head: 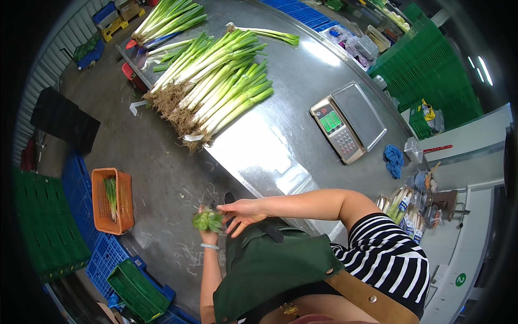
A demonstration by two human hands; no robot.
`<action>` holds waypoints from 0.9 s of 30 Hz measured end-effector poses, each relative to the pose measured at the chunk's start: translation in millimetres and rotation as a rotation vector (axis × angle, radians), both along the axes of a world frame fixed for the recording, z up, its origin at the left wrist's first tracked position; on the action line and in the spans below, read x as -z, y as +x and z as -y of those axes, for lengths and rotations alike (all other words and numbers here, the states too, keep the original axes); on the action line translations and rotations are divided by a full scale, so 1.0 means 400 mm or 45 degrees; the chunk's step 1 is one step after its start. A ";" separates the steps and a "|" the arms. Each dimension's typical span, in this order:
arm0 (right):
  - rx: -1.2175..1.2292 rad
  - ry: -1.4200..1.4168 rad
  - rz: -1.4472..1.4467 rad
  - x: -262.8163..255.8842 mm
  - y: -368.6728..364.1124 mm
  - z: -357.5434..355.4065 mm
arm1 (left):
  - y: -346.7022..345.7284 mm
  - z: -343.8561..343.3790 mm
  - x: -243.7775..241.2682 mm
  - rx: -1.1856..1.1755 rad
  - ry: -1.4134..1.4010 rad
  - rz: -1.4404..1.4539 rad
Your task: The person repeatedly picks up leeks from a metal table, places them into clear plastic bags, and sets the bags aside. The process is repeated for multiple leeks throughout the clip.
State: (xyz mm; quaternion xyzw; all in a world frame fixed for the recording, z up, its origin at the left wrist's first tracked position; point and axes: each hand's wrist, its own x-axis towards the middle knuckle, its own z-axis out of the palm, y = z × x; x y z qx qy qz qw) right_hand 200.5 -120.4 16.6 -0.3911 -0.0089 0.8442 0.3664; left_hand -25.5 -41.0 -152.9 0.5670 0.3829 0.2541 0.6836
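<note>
My left hand [208, 234], with a pale bangle at its wrist, is around a small bunch of green leaves [207, 220]. The bunch is blurred, and it hides most of that hand's fingers. Right beside it is my right hand [245, 212], fingers spread, its thumb near the leaves; whether it touches them I cannot tell. Both hands are in front of my green apron [279, 263], off the near edge of the steel table [291, 85]. On that table lies a big pile of leeks [218, 81], roots towards the near edge.
A digital scale [344, 125] and a blue cloth [393, 161] are on the table, with more leeks [170, 20] at its far left. On the floor, an orange crate [126, 202] holds a few leeks. Packaged vegetables [400, 210] lie at the right.
</note>
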 end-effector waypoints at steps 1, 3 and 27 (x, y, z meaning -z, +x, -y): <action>0.004 0.042 0.120 0.024 0.005 0.013 | 0.014 -0.007 -0.046 -0.003 -0.055 -0.059; -0.010 0.128 0.355 0.069 0.005 0.024 | 0.006 -0.027 -0.159 -0.032 -0.157 -0.185; 0.720 0.576 1.409 -0.018 0.155 0.659 | 0.458 0.353 -0.639 1.903 -0.503 0.335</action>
